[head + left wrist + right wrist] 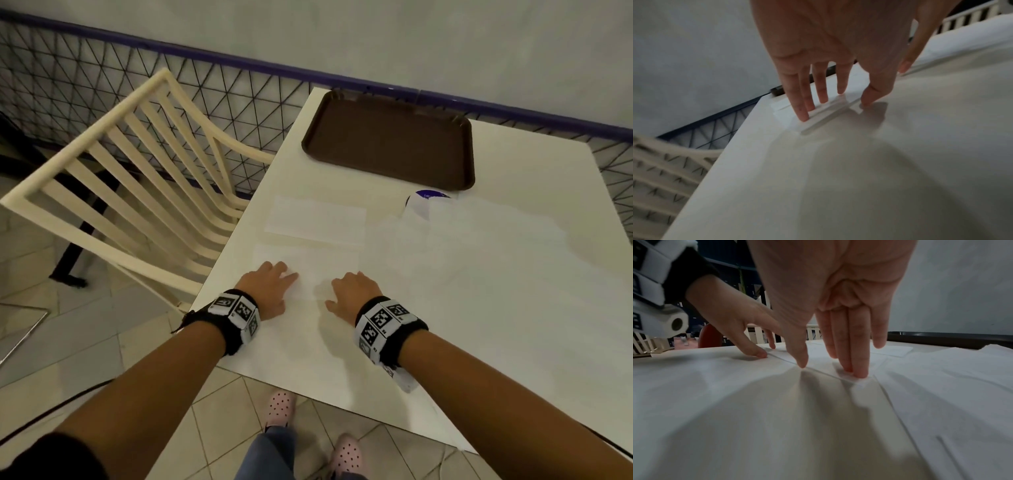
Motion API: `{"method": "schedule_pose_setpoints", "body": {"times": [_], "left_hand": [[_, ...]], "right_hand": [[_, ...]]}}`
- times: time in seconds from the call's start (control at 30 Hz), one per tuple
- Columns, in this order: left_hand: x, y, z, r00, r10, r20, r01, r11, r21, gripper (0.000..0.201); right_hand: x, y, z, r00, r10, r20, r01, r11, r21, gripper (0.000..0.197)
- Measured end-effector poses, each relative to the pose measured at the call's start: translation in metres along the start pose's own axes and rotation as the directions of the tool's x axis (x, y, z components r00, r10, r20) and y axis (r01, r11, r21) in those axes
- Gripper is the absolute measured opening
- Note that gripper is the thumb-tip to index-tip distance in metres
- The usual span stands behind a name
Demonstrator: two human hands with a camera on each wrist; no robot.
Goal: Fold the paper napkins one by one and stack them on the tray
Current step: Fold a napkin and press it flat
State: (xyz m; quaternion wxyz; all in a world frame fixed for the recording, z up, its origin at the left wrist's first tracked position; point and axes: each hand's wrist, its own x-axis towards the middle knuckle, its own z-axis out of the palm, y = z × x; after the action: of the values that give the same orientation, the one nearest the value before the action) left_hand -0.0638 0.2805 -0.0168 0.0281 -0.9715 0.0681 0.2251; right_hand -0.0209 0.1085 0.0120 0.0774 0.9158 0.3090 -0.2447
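Two white paper napkins lie flat on the white table (445,325). The nearer napkin (325,263) is under both my hands. My left hand (274,284) presses its left part with straight fingers (803,113), and the napkin's edge (785,116) shows beside them. My right hand (349,287) presses its right part with straight fingers (859,369) on the napkin (818,360). The second napkin (315,219) lies just beyond, untouched. The brown tray (387,140) sits at the table's far edge with nothing on it; its rim (941,339) shows in the right wrist view.
A pack of napkins with a purple label (428,202) and loose white wrapping (486,222) lies right of the napkins, before the tray. A cream slatted chair (137,171) stands against the table's left edge. A wire mesh fence (68,85) runs behind.
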Motion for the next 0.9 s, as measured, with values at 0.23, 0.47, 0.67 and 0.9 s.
{"method": "schedule_pose_setpoints", "body": {"times": [0.23, 0.47, 0.67, 0.9], "left_hand": [[0.01, 0.004, -0.008, 1.0, 0.019, -0.021, -0.016, 0.993, 0.113, 0.054], [0.02, -0.014, -0.023, 0.989, 0.14, -0.05, -0.132, 0.983, 0.13, 0.039], [0.053, -0.056, -0.076, 0.953, 0.276, -0.124, -0.26, 0.957, 0.128, 0.043], [0.092, -0.079, -0.142, 0.953, 0.188, -0.236, -0.166, 0.98, 0.112, 0.045]], "right_hand": [[0.011, -0.016, 0.009, 0.997, -0.044, -0.061, 0.039, 0.996, -0.078, 0.035], [0.018, -0.01, 0.003, 0.998, -0.045, -0.042, 0.035, 0.975, -0.217, 0.034], [0.031, 0.018, -0.059, 0.95, 0.0, -0.313, -0.042, 0.991, -0.128, 0.032], [0.065, 0.045, -0.117, 0.936, 0.2, -0.289, -0.201, 0.979, 0.024, 0.049]]}}
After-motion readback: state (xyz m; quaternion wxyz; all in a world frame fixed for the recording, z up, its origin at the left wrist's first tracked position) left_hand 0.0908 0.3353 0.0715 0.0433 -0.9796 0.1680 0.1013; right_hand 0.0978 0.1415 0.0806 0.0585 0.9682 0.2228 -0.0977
